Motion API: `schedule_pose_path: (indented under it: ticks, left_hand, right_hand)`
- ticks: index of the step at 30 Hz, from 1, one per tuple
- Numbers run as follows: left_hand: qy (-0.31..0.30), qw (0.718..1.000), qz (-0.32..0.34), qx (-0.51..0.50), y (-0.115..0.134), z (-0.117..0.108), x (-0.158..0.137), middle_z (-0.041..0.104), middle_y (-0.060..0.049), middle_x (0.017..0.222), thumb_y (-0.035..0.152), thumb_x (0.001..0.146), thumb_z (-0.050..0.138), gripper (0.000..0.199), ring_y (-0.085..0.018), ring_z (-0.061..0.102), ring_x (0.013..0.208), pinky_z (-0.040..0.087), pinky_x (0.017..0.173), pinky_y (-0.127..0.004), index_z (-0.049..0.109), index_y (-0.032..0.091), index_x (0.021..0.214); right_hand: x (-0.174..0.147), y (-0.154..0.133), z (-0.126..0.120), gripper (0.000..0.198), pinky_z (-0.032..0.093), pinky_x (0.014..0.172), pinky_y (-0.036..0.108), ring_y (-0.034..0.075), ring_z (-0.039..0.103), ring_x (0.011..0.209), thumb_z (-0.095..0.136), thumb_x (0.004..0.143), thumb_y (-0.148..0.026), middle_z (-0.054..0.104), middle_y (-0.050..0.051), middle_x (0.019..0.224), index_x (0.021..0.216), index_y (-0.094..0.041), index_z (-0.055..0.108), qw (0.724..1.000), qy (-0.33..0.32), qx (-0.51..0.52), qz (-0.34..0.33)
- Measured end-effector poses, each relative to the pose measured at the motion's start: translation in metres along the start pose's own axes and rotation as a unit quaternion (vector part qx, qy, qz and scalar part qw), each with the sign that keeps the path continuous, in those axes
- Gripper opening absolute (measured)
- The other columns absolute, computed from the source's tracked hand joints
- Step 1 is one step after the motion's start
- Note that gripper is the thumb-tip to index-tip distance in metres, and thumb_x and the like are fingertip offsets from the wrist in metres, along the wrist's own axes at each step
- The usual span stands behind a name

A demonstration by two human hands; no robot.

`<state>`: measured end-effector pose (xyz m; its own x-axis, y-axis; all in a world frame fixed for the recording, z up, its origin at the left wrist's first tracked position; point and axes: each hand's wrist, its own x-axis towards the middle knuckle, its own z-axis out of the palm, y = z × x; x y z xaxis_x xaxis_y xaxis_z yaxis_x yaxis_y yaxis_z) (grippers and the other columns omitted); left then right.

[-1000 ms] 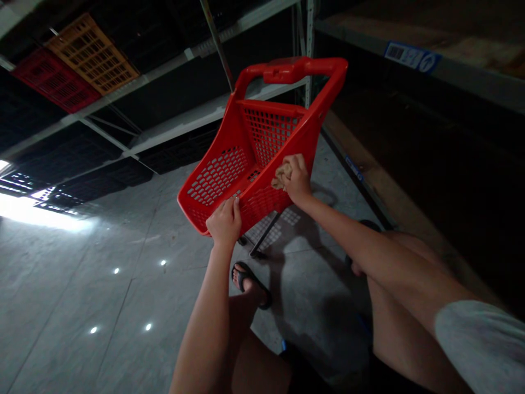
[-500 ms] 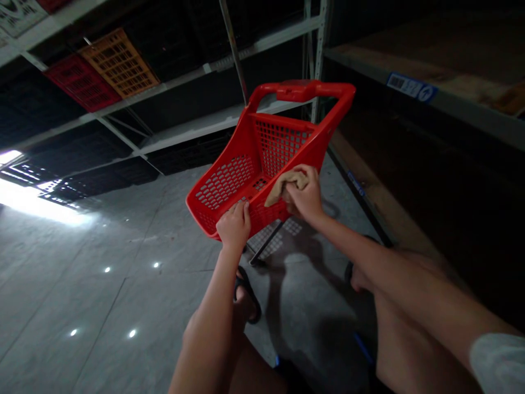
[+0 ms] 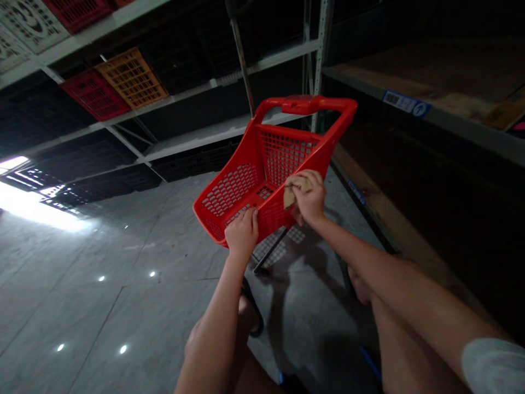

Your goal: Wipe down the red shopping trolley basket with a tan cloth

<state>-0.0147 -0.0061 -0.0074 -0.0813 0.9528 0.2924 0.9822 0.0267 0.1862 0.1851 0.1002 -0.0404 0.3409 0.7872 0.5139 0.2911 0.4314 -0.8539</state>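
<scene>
A small red plastic shopping cart (image 3: 283,158) with latticed sides and a looped handle stands on the floor in front of me. Its basket holds nothing that I can see. My left hand (image 3: 241,232) is closed over the near rim of the basket, toward its lower front end. Bunched in my right hand (image 3: 312,200) is a tan cloth (image 3: 292,196), pressed against the near side of the basket, close to the rim. Part of the cloth hangs below the fingers. Under the basket a dark metal leg (image 3: 270,251) reaches the floor.
Metal racks (image 3: 184,143) behind the cart bear dark crates, a red crate (image 3: 96,94) and a yellow crate (image 3: 132,77). On the right runs a low shelf (image 3: 361,82) with a blue-and-white label (image 3: 406,104). Grey concrete floor (image 3: 135,246) stretches to the left.
My right hand has moved the cloth slightly along the near rim, toward the handle end. My left hand keeps its grip. The whole view has shifted a little.
</scene>
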Motion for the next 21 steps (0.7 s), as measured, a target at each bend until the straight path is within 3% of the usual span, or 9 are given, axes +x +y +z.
schedule_pose_path:
  ticks: [3,6,8,12,15,18,21]
  left_hand:
    - [-0.003,1.000,-0.005,-0.007,-0.001,-0.001,-0.001,0.083,-0.013,0.122,0.033,0.114,0.045,0.039,-0.026,0.079,0.099,0.055,0.078,-0.033,0.081,0.023,0.125]
    - [-0.012,1.000,-0.024,-0.006,0.002,-0.002,-0.002,0.083,-0.011,0.122,0.034,0.114,0.043,0.040,-0.026,0.078,0.099,0.055,0.079,-0.032,0.080,0.025,0.124]
    - [-0.018,0.999,-0.038,-0.003,0.004,-0.001,-0.002,0.083,-0.010,0.121,0.036,0.114,0.040,0.041,-0.026,0.078,0.098,0.053,0.078,-0.032,0.079,0.026,0.123]
    - [-0.007,0.999,-0.043,0.006,0.008,0.000,-0.002,0.083,-0.012,0.119,0.036,0.114,0.039,0.042,-0.028,0.077,0.096,0.050,0.074,-0.033,0.079,0.025,0.121]
    - [0.008,0.999,-0.033,0.014,0.007,0.002,-0.001,0.084,-0.013,0.115,0.035,0.114,0.038,0.043,-0.028,0.076,0.095,0.048,0.072,-0.033,0.080,0.025,0.120]
    - [0.004,0.999,-0.033,0.022,0.006,0.002,-0.001,0.084,-0.012,0.113,0.035,0.115,0.039,0.043,-0.028,0.077,0.096,0.048,0.073,-0.033,0.080,0.024,0.121]
    - [-0.007,0.999,-0.029,0.018,0.005,0.000,-0.002,0.083,-0.011,0.117,0.035,0.115,0.039,0.043,-0.028,0.078,0.099,0.049,0.075,-0.032,0.080,0.024,0.123]
  right_hand:
    - [0.055,0.020,-0.015,0.027,0.048,0.118,0.049,0.028,0.059,0.118,0.064,0.071,-0.011,0.060,0.013,0.124,0.095,-0.025,0.062,0.989,0.146,-0.028,0.020]
    - [0.081,0.034,-0.019,0.028,0.049,0.118,0.050,0.027,0.060,0.118,0.063,0.073,-0.011,0.059,0.013,0.123,0.098,-0.024,0.062,0.982,0.186,-0.038,0.021]
    - [0.073,0.034,-0.012,0.030,0.050,0.115,0.052,0.026,0.064,0.117,0.062,0.077,-0.015,0.063,0.010,0.119,0.106,-0.024,0.062,0.986,0.160,-0.029,0.022]
    - [0.016,0.018,0.011,0.036,0.056,0.110,0.051,0.026,0.071,0.115,0.062,0.085,-0.027,0.074,0.008,0.121,0.122,-0.027,0.062,0.996,0.083,0.000,0.012]
    - [-0.030,0.002,0.023,0.032,0.063,0.096,0.050,0.028,0.076,0.103,0.065,0.086,-0.035,0.078,0.004,0.112,0.118,-0.033,0.062,0.999,0.038,0.018,0.012]
    - [-0.063,-0.011,0.027,0.027,0.066,0.079,0.048,0.028,0.078,0.089,0.069,0.084,-0.039,0.077,-0.002,0.099,0.110,-0.040,0.061,0.998,-0.058,0.035,0.001]
    - [-0.077,-0.021,0.027,0.016,0.066,0.080,0.048,0.027,0.075,0.089,0.066,0.086,-0.034,0.074,-0.002,0.095,0.101,-0.040,0.063,0.989,-0.134,0.037,-0.048]
